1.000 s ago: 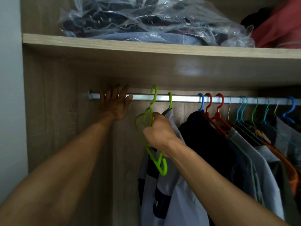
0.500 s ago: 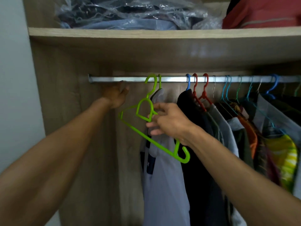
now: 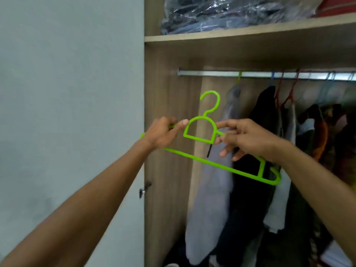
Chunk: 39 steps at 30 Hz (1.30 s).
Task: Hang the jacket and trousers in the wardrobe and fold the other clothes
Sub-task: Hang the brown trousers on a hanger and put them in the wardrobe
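The job has only just started, it seems. The green hanger (image 3: 210,132) is off the rail (image 3: 269,75) and has nothing on it. The left hand (image 3: 161,134) grips one shoulder of it with curled fingers, and the right hand (image 3: 244,139) pinches the other side near the neck. No jacket or trousers can be seen, so they wait to be hung, and the folding is not done either.

The wardrobe (image 3: 165,93) stands open beside a pale wall (image 3: 67,93). Clothes hang on the rail. A shelf (image 3: 250,29) above holds a plastic bag (image 3: 231,12) of clothes.
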Each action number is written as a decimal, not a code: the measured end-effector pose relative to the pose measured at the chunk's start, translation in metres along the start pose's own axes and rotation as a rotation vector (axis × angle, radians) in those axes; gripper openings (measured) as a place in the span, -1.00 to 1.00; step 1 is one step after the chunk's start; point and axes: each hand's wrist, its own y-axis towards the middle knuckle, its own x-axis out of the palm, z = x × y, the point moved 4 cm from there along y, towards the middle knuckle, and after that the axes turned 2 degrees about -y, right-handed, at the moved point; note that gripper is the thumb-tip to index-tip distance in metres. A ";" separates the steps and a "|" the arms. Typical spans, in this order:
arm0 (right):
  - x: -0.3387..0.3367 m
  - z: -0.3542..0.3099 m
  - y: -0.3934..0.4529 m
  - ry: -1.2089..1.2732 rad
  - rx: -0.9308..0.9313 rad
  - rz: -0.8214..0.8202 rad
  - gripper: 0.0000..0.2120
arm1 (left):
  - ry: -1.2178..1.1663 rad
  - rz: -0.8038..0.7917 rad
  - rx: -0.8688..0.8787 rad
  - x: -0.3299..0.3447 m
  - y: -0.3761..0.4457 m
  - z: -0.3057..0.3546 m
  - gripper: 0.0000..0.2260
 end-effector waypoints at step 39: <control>0.768 -0.357 -0.400 0.120 -0.376 -0.876 -0.63 | 0.541 0.210 -1.078 -0.503 -0.891 -0.114 -0.34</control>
